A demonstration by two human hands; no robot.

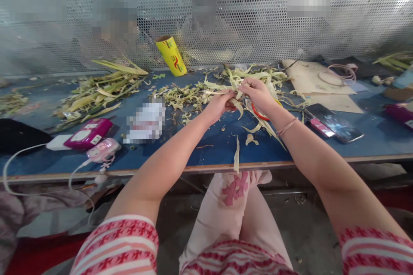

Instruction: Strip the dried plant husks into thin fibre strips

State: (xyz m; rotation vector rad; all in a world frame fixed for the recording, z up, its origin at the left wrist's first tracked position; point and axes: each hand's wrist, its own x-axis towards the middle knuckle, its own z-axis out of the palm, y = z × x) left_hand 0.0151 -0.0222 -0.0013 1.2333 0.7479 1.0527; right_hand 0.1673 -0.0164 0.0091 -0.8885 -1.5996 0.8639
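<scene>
Both hands meet above the blue table. My left hand (222,105) is closed on a pale dried leaf strip (238,106), with its fingers pinched together. From the right, my right hand (257,91) grips the same pale, curling material, thumb and fingers close to the left fingertips. Just behind them spreads a heap of dried leaf strips (267,75). A red curved thing (259,113), partly covered by my right wrist, lies under that hand. Left of my hands is a pile of short, curled plant scraps (180,96). One loose strip (236,154) hangs over the table's front edge.
A yellow wrap roll (171,56) leans against the perforated metal panel (245,30). Long leaf stalks (100,90) lie left. Nearer stand a purple power adapter (88,132) and a pink case (103,150) with white cables. A phone (335,122) and cardboard (318,78) lie right.
</scene>
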